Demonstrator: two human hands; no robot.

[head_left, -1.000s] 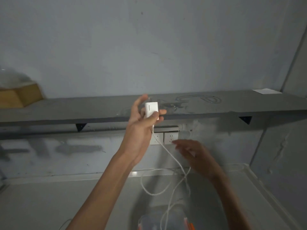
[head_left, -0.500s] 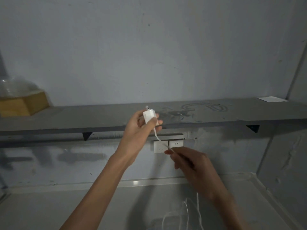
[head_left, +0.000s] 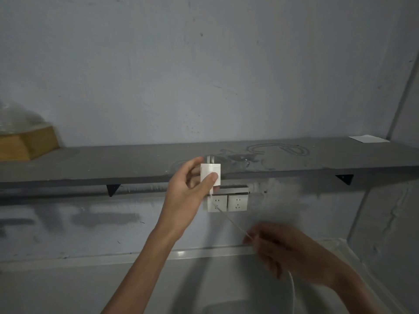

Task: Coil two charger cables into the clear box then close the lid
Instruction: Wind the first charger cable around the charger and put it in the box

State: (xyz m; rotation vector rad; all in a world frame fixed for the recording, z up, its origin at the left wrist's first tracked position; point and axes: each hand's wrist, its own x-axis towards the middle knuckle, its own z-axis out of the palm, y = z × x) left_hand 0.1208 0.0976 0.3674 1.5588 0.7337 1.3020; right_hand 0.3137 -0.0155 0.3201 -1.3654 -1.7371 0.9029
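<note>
Item: white charger plug (head_left: 210,174), being held upright in front of the grey shelf (head_left: 113,164) edge, prongs pointing up; the left hand (head_left: 188,193) is gripping it, thumb pressing across its front face, fingers curling behind. Its charger cable (head_left: 229,220) is running taut from the plug's underside down and to the right, crossing the left of two wall sockets (head_left: 227,201), into the right hand (head_left: 285,252); that hand is showing blurred, its fingers curling narrowly around the cable, which is hanging out below it toward the pale counter (head_left: 68,279). Also on the shelf: wooden block (head_left: 27,143) sitting far left, white paper (head_left: 368,139) lying far right
</note>
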